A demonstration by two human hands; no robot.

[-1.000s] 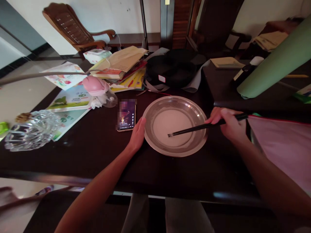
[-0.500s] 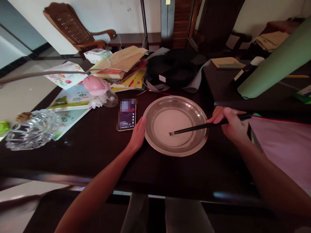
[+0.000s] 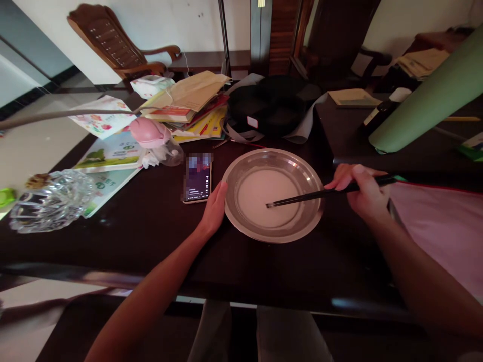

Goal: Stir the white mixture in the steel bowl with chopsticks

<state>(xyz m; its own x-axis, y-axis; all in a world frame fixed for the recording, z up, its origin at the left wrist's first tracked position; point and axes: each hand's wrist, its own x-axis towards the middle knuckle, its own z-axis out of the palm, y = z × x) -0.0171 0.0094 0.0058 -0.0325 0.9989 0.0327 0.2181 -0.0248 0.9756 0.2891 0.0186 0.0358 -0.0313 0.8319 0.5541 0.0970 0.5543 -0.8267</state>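
A shallow metal bowl (image 3: 241, 231) stands on the dark table and holds a pale, milky liquid (image 3: 260, 193). My left hand (image 3: 216, 211) steadies the bowl at its left side, with the fingers pressed together along the rim; some fingertips are hidden behind the wall. Black chopsticks (image 3: 315, 195) are gripped close together in my right hand (image 3: 364, 191), to the right of the bowl. They slant down to the left across the rim, and their tips are at the liquid near the middle. Just left of the bowl lies a phone (image 3: 198, 178) with its screen lit.
A cut-glass bowl (image 3: 53, 201), booklets (image 3: 109, 186) and a pink-lidded bottle (image 3: 151, 133) are to the left. Stacked papers and envelopes (image 3: 196, 95) and a black bag (image 3: 267, 108) stand behind. At right are a green roll (image 3: 426, 100), a dark bottle (image 3: 385, 110) and pink cloth (image 3: 441, 221).
My right hand and the chopsticks have shifted slightly to the right, so the tips sit a little further right in the liquid. My left hand and the bowl stay put.
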